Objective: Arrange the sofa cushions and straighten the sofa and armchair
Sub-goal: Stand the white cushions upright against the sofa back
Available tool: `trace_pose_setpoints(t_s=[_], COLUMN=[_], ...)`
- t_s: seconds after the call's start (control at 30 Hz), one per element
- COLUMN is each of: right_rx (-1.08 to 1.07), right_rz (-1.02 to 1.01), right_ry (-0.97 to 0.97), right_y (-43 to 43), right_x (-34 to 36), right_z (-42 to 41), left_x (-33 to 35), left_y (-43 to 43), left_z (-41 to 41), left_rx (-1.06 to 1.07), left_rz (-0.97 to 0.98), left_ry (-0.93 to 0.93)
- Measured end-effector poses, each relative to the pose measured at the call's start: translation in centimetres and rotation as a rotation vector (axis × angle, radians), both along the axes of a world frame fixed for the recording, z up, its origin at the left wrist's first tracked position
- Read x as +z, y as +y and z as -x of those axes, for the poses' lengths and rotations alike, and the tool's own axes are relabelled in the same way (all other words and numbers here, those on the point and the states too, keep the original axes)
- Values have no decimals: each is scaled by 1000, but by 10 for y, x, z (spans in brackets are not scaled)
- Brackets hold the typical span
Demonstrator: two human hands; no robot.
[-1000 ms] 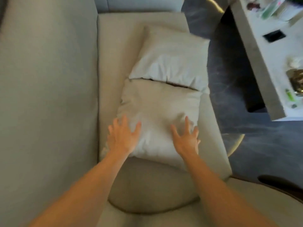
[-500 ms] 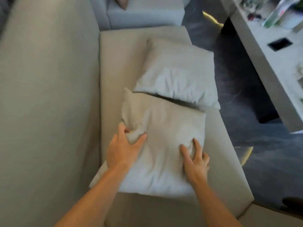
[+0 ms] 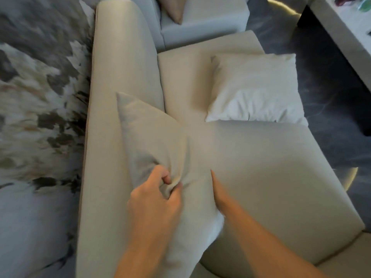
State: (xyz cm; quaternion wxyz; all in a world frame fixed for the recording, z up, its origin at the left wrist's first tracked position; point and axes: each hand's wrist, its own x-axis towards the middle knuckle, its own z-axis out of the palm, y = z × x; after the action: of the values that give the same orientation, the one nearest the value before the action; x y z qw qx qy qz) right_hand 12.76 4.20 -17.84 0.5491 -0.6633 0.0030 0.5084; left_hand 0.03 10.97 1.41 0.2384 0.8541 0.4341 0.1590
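Note:
A beige sofa with a tall backrest [image 3: 122, 73] and a wide seat [image 3: 271, 173] fills the view. I hold a beige cushion [image 3: 152, 135] tilted up on edge against the backrest. My left hand [image 3: 154, 201] bunches its fabric in a fist. My right hand [image 3: 217, 194] is under the cushion's right edge, its fingers mostly hidden behind the fabric. A second, paler cushion [image 3: 255, 89] lies flat on the seat further away, near the front edge.
A grey armchair or sofa section [image 3: 202, 21] with a tan cushion [image 3: 172, 9] stands beyond the sofa. A white table [image 3: 345, 37] with small items is at the upper right over a dark floor [image 3: 331, 101]. A patterned wall or rug [image 3: 36, 87] lies left of the backrest.
Both hands have gripped the near cushion, lifted it off the seat and swung it left against the backrest. The view has shifted, showing more of the backrest top.

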Motion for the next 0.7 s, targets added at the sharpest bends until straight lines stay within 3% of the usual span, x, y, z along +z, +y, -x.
trace_pose_setpoints(t_s=[0.1,0.17,0.23,0.4,0.57,0.7], right_rx=[-9,-37,-36,13,192,357], right_rz=[96,146,178,152,50,29], right_ry=[186,293,310,333,247,167], right_y=[-11,-26,-38,-46,-55,-72], right_x=[-13,-13,-10,20,79,116], right_z=[18,22,18,11,-3,-30], left_x=[-31,-53,-67,-62,-19,12], left_y=[-3,3,15,22,-12,-38], left_z=[-6,-7,-8,-22,-22,-31], left_rx=[-96,-88,-64,-44,-39,-52], left_rz=[-19,109,207,246,35,-128], left_ry=[100,50,-14,96,392,454])
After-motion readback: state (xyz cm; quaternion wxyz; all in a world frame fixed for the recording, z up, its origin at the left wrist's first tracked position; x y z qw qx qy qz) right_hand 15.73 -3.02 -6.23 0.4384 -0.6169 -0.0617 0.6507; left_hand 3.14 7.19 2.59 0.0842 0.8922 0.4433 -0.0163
